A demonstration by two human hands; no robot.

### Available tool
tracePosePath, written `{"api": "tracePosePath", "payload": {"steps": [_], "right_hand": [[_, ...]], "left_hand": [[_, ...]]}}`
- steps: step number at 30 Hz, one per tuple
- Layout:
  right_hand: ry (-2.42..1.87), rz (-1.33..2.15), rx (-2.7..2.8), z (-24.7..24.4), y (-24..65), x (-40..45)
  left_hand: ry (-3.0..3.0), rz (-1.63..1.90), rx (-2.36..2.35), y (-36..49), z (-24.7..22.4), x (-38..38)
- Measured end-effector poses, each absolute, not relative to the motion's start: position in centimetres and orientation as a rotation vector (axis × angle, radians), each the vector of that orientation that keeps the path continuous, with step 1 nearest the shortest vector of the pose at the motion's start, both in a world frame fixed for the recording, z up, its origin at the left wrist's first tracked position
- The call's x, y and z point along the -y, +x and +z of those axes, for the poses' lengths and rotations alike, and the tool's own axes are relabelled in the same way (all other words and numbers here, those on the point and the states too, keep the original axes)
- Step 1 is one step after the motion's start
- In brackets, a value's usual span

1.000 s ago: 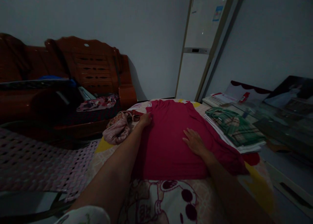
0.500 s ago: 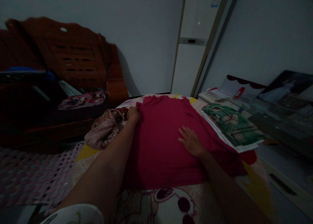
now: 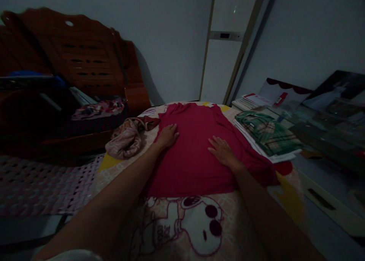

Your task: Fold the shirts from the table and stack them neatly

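Note:
A magenta shirt (image 3: pixel 194 154) lies spread out on a round surface covered by a patterned cloth (image 3: pixel 199 226) with a cartoon dog on it. My left hand (image 3: pixel 168 135) rests on the shirt's left side, palm down with fingers stretched forward. Farther right, my right hand (image 3: pixel 222 150) lies flat on the fabric, its fingers a little apart. Neither hand grips anything. Beside my left forearm sits a crumpled pinkish-brown garment (image 3: pixel 127 141). To the right of the shirt, a folded green plaid shirt (image 3: pixel 268 131) is stacked on white folded cloth (image 3: pixel 282 157).
A carved wooden bench (image 3: pixel 82 63) with clothing on it stands at the back left. A pink woven seat (image 3: pixel 48 185) is at the left. At the right are a stack of papers (image 3: pixel 251 101) and a glass-topped cabinet (image 3: pixel 319 131). A tall white appliance (image 3: pixel 221 67) stands behind.
My left hand has let go of the shirt's left edge and moved right, flattening on the fabric. My right hand stays on the shirt. The view has tilted down slightly.

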State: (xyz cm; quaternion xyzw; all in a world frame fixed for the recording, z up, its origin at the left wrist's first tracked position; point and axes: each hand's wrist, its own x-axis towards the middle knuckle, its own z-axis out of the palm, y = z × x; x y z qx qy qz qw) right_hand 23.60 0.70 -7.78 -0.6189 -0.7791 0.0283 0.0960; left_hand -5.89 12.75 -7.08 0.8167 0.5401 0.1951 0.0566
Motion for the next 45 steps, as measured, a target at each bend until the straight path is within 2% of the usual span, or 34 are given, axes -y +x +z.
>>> {"api": "tracePosePath", "payload": {"steps": [6,16,21,27,37,45], "right_hand": [[-1.953,0.106,2.153,-6.7,25.6,-0.9],[-1.45,0.388,2.13,-1.7,25.0,7.7],[-1.406,0.639,2.224,-2.3,24.3,11.2],[-1.31,0.15,2.41,-5.1,24.1,11.9],[-1.116,-0.285,2.494,-6.2,23.1,12.5],[-1.075,-0.261,2.433,-6.3,22.9,12.3]], "left_hand": [[2.505,0.411,-1.824,-8.4,-7.8,-11.5],[2.658,0.436,-1.794,-11.5,-8.6,-9.5],[2.63,0.42,-1.802,-11.6,-8.1,-8.3],[2.632,0.401,-1.779,-11.4,-7.5,-6.7],[2.597,0.464,-1.786,-11.4,-7.5,-6.4],[2.605,0.495,-1.779,-11.4,-7.5,-6.4]]}}
